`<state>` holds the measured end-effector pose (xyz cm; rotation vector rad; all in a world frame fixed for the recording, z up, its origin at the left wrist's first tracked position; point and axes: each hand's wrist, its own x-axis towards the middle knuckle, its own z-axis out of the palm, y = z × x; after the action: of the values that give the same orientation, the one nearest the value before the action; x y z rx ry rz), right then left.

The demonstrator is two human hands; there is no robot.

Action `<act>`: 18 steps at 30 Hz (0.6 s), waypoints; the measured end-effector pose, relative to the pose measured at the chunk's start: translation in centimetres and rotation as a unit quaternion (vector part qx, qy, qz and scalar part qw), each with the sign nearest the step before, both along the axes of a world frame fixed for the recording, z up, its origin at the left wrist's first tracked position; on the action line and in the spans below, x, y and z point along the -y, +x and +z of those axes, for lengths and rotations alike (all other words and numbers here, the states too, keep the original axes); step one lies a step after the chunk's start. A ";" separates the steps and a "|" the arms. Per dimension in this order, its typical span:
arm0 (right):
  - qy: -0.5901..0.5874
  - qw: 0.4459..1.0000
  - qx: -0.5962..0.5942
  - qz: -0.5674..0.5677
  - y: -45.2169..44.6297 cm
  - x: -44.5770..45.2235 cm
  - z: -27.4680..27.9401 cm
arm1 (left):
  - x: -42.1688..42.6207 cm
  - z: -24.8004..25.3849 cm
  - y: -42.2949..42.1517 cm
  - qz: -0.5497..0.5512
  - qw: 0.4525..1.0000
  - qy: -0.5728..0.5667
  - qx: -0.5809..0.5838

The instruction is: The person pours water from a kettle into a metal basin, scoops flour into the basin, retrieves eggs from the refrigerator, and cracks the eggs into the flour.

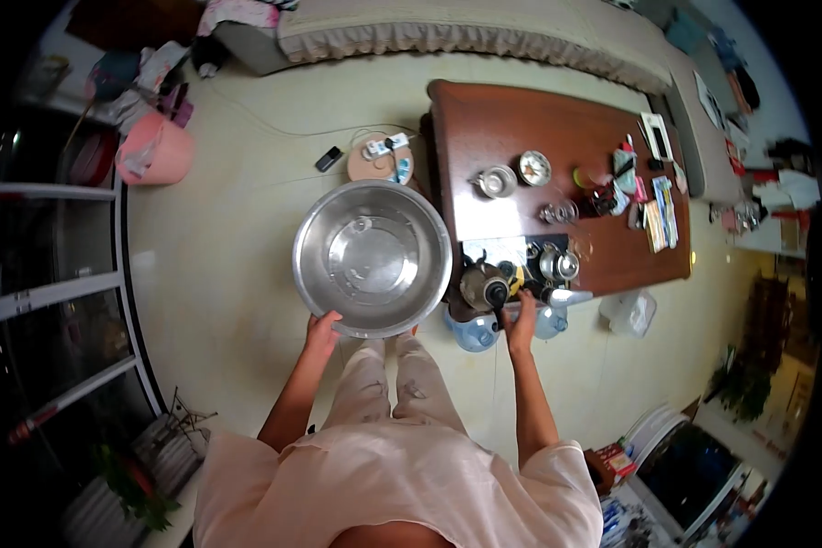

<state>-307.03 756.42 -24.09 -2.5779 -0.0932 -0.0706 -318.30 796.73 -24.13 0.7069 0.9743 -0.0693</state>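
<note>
A wide steel basin (373,258) is held out in front of my legs, with a little clear liquid or shine at its bottom. My left hand (321,334) grips its near rim, fingers closed on it. On the right, my right hand (519,321) is closed around the black handle of a kettle (480,287) at the near left corner of the brown table (484,119). Beside the kettle stand a small steel pot (558,263) and a yellow item. A glass cup (497,182) and a patterned bowl (535,168) sit farther back.
Large blue water bottles (475,334) stand on the floor under the table's near edge. A round stool (365,165) with a power strip is beyond the basin. A pink bin (158,151) is at the far left, a sofa (447,36) at the back.
</note>
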 end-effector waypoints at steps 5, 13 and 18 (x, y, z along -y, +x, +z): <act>0.138 0.972 0.003 0.192 5.3 -13.5 13.9 | 1.6 2.2 -0.9 0.010 0.998 -0.055 0.002; -0.091 0.940 -0.081 0.319 9.1 -30.4 5.1 | 1.5 5.0 -1.9 0.063 0.997 -0.022 -0.046; -0.120 0.771 0.100 0.618 3.5 -37.0 5.9 | -3.4 4.7 -2.3 0.132 0.990 -0.047 0.017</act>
<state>-303.51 793.46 -18.15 -2.2006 -1.9113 0.1732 -320.61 800.08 -19.40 0.4859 1.0181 0.1278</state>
